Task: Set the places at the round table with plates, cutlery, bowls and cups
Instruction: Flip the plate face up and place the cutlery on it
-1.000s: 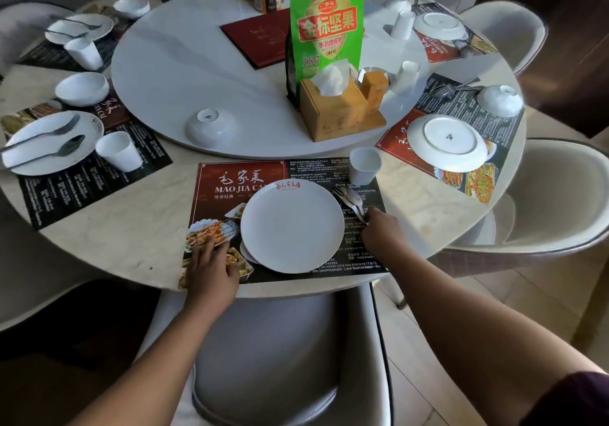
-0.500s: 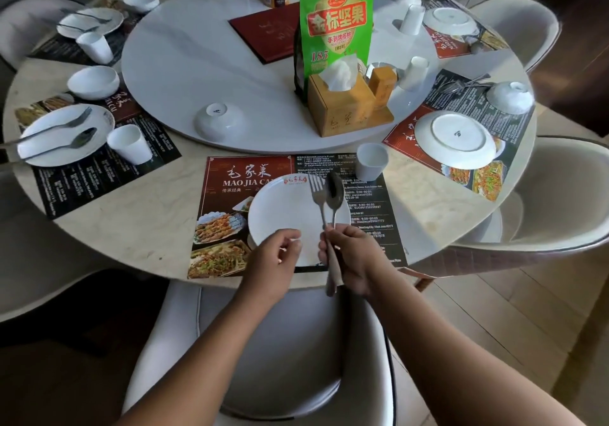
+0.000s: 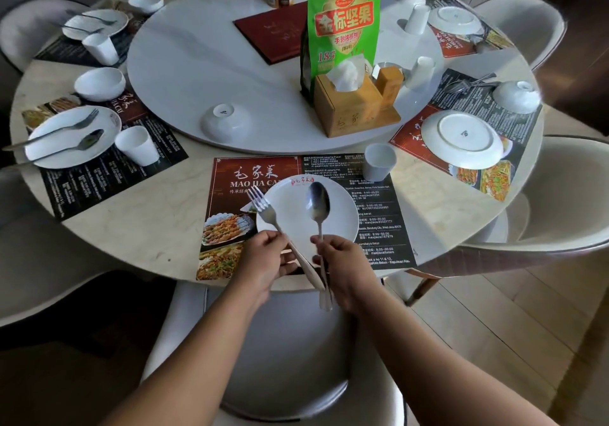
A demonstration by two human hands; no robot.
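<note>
Gripping the fork [image 3: 263, 210] handle with my left hand [image 3: 267, 261], fingers curled round it, tines up and tilted left over the plate's left rim. My right hand [image 3: 342, 269] pinches the spoon [image 3: 318, 206] stem, spoon head up over the middle of the plate [image 3: 341, 219]. Both hands sit at the plate's near rim. The two handles converge below them, ends past the worktop [image 3: 131, 224] edge and over the chair [image 3: 290, 359] seat. I can't tell if either utensil touches the plate. The plate is white, face up, red print at its far rim, on the placemat [image 3: 382, 228] nearest me. The cup [image 3: 379, 163] stands upright at the mat's far right. An upturned bowl [image 3: 225, 124] sits on the turntable [image 3: 197, 69] near its edge, just beyond the mat. Bare worktop lies left and right of the mat, with neighbouring place settings well apart on both sides.
</note>
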